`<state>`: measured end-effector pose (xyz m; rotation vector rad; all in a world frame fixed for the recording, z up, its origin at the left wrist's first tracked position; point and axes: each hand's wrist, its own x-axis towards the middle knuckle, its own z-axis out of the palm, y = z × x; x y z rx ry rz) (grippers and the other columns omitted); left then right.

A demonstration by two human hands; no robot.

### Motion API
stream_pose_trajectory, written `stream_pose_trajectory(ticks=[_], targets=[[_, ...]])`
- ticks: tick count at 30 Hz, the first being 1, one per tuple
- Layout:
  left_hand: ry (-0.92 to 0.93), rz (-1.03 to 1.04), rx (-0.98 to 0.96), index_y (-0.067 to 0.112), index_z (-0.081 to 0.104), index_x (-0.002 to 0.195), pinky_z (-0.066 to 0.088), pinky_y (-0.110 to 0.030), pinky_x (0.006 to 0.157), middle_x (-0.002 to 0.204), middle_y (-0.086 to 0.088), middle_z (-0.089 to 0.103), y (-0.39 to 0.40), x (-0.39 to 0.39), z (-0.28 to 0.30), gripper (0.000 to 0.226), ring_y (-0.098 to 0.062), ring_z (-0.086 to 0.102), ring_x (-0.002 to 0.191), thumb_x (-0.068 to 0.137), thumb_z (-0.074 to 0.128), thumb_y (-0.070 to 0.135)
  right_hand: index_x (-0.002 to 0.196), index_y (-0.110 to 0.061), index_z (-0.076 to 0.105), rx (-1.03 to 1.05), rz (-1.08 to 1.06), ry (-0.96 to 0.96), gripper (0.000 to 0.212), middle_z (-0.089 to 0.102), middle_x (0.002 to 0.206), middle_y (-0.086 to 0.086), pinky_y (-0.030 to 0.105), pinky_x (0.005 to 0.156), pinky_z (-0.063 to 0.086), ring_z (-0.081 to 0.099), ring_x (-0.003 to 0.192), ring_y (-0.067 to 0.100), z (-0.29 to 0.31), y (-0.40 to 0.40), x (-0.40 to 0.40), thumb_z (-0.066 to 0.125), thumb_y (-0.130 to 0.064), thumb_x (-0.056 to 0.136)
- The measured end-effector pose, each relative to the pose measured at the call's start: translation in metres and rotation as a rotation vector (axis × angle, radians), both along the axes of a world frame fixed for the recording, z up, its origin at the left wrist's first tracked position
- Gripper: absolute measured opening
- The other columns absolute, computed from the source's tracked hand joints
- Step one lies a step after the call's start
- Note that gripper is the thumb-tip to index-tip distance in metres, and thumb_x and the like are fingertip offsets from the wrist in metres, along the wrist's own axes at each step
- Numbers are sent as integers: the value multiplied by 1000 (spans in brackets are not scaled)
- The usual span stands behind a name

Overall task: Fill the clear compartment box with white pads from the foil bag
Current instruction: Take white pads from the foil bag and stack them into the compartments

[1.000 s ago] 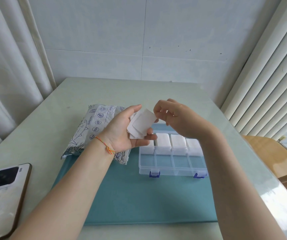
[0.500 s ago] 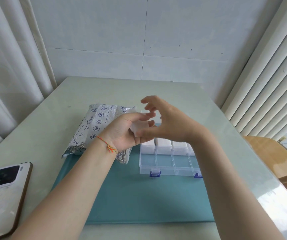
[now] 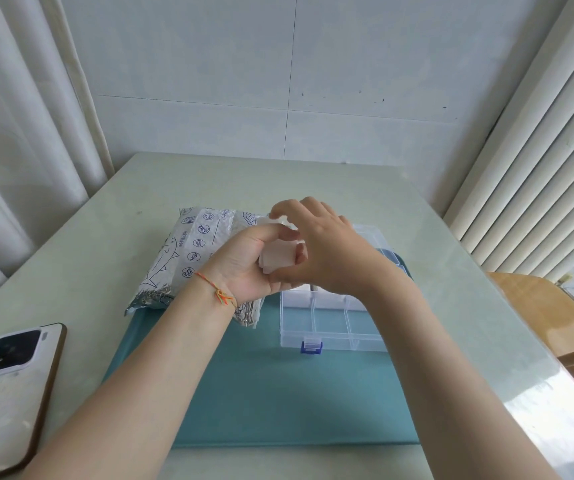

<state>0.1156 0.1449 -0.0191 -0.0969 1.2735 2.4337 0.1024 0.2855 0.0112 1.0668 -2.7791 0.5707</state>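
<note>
Both hands meet above the mat, between the foil bag (image 3: 188, 258) and the clear compartment box (image 3: 330, 327). My left hand (image 3: 247, 268) holds a small stack of white pads (image 3: 276, 259) in its curled fingers. My right hand (image 3: 323, 251) reaches over from the right and pinches the pads with thumb and fingers. The box lies open on the mat; its near row of compartments holds nothing, and my right hand and wrist hide most of the far row. The foil bag lies left of the box, partly behind my left hand.
A teal mat (image 3: 278, 403) covers the middle of the pale green table (image 3: 105, 220). A phone (image 3: 8, 386) lies face down at the near left edge. A wooden chair (image 3: 538, 306) stands at the right. Curtains hang left, blinds right.
My right hand has moved left and down over the pads in my left hand, and its fingers have closed onto them. The far row of the box is now covered by my right hand.
</note>
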Motion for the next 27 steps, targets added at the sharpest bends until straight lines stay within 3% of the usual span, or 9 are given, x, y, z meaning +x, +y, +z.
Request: stream_pose_trajectory(ticks=[3,6,11,15,20,24,27], targets=[[-3,-9,23,15,60,95,48,-29,69,77,-1,60,0,0,0,23,-12,55,70,75,61,5,137,-33,37,16,-6,-34,83,43,127,-9,35,99,33,39,120,14,1,3,-2,78,-53,68],[33,-35,8,17,57,110,46,-28,70,90,-5,59,-2,-2,-4,37,-16,56,82,76,66,7,136,-31,40,23,3,-62,81,43,127,-9,35,101,33,40,120,13,-1,2,-1,76,-58,68],[9,-31,-26,16,69,81,43,-27,64,77,-4,54,-1,-1,0,11,-14,55,69,73,64,11,141,-31,34,10,9,-34,85,40,135,-9,39,103,33,39,125,14,1,3,0,77,-50,70],[72,-105,-41,13,60,102,44,-29,74,94,-8,56,3,0,-2,24,-20,54,93,78,61,10,148,-35,24,-24,90,-78,96,37,145,-15,37,104,32,36,130,10,2,0,5,79,-41,70],[96,-106,-50,18,59,99,46,-28,69,88,-2,60,3,3,1,24,-16,59,82,76,57,12,146,-34,28,-48,77,-122,89,48,125,-12,37,101,37,46,108,10,-2,-1,2,77,-33,72],[40,-60,-56,19,54,99,43,-23,59,78,0,52,3,1,1,26,-12,50,69,74,60,15,145,-29,30,-56,44,-94,91,48,132,-8,36,102,35,45,122,13,-4,0,-1,79,-39,69],[80,-44,-65,19,57,94,43,-20,55,71,1,55,5,2,1,20,-10,55,61,74,59,16,144,-29,32,-71,85,-127,91,49,131,-10,37,101,38,46,118,11,-4,-3,2,81,-34,67]])
